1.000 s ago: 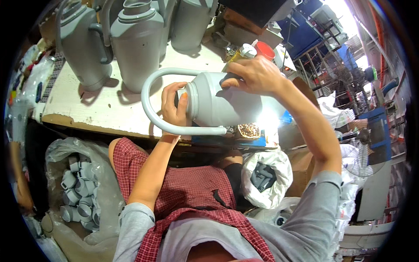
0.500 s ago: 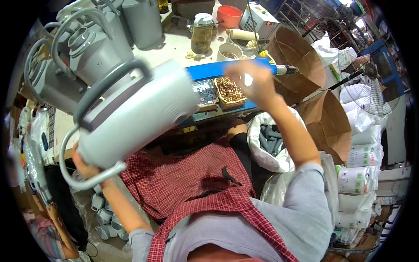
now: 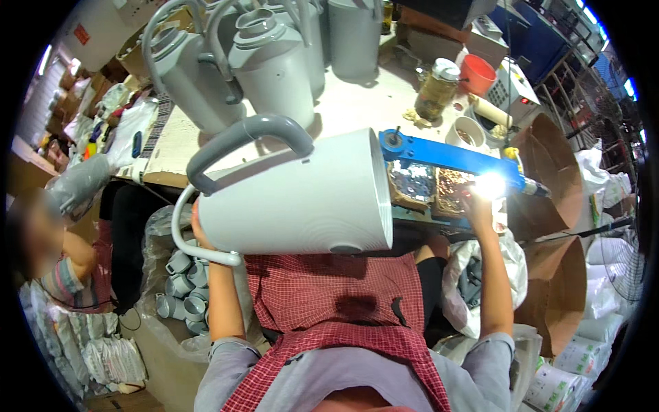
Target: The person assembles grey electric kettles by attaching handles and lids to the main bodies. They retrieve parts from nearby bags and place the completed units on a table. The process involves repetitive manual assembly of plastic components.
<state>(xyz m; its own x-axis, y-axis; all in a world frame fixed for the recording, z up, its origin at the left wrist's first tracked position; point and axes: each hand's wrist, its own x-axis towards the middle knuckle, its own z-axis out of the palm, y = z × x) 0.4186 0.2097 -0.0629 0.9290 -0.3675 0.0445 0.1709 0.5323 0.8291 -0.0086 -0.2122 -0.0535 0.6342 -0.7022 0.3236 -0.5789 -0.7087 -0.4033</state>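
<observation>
A light grey plastic jug body (image 3: 295, 199) lies on its side above my lap, its wide end to the right. It has a dark grey side handle (image 3: 247, 141) on top and a thin carrying handle (image 3: 199, 250) at the left end. My left hand (image 3: 198, 226) is closed on that left end, mostly hidden behind it. My right hand (image 3: 479, 211) has its fingers bent together at the tray of gold-coloured screws (image 3: 449, 187); glare and the screws hide what is in them. Beside that tray is one of silvery small parts (image 3: 412, 182).
A blue bar-shaped fixture (image 3: 453, 152) spans behind the trays. More grey jugs (image 3: 271, 75) stand at the table's back left. A glass jar (image 3: 437, 89) and red bowl (image 3: 478, 74) are farther right. Bags of grey parts (image 3: 182, 285) flank my legs. Another person (image 3: 75, 264) is at left.
The jug body has swung from a steep tilt to nearly level, its wide end turned right. My right hand has come down from over the blue fixture to the screw tray. My view has shifted left.
</observation>
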